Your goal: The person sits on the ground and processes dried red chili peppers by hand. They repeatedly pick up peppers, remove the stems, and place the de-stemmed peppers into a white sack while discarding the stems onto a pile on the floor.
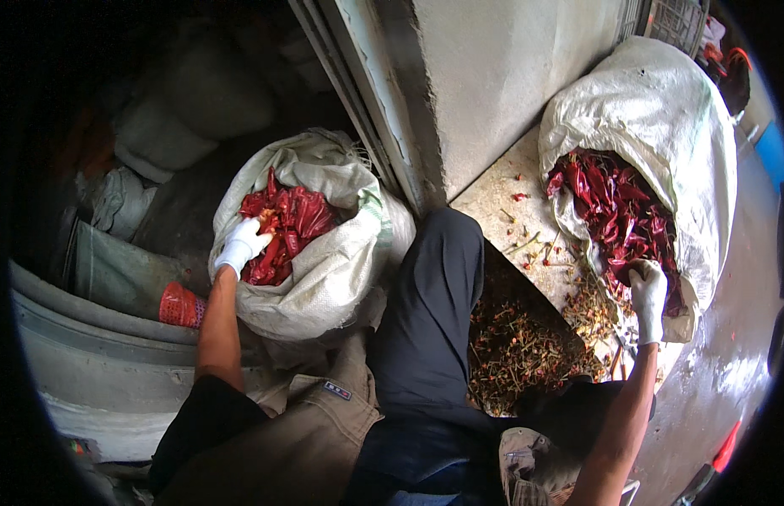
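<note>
My left hand point(245, 242), in a white glove, is over the red dried chili peppers point(303, 215) in an open white woven sack point(329, 284). Its fingers touch or nearly touch an orange-red piece; whether they grip it cannot be told. On the right, my gloved right hand point(648, 294) pinches a dark red dried chili pepper point(623, 271) at the mouth of a second woven sack point(676, 126). That sack lies on its side, and whole dried chili peppers point(610, 196) fill its opening.
Cut stems and bits point(525, 348) lie in a dark hollow between my legs and on the pale board point(493, 202) beside it. A concrete wall point(506, 76) stands between the sacks. A red perforated basket point(180, 305) sits at left, and full sacks point(158, 139) lie in the dark behind.
</note>
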A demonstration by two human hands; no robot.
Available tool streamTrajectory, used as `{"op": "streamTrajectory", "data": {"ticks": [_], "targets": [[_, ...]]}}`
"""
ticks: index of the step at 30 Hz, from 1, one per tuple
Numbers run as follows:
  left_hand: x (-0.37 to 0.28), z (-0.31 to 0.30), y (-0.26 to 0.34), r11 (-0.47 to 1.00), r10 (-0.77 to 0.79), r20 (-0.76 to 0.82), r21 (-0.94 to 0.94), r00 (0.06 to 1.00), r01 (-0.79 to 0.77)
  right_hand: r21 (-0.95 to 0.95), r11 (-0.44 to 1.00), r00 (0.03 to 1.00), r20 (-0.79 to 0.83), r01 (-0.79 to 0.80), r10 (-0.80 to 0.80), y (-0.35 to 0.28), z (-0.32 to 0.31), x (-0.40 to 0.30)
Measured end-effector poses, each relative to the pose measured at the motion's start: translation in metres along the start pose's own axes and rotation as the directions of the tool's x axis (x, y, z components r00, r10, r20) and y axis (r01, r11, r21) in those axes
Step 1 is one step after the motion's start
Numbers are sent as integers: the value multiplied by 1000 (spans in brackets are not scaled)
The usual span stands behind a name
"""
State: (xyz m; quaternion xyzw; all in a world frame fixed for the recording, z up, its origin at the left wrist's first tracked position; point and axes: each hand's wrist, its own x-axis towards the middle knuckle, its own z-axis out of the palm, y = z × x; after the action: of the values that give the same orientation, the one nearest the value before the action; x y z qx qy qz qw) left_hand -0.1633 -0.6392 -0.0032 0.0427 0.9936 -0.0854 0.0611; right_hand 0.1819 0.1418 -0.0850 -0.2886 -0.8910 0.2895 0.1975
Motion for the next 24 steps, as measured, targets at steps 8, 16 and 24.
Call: {"op": "streamTrajectory", "data": {"ticks": [8,16,24], "targets": [[-22,-39,-4,1000,-10,-64,-26,998,9,79,997,1000,13,20,-21,-17,-6,-9],[-39,-138,274,440,532,-714,-225,455,-869,235,971,994,108,-45,20,-54,-10,-22],[-122,-115,563,-148,892,-434,-17,-126,-989,391,900,966,237,-194,105,-92,-19,-27]]}}
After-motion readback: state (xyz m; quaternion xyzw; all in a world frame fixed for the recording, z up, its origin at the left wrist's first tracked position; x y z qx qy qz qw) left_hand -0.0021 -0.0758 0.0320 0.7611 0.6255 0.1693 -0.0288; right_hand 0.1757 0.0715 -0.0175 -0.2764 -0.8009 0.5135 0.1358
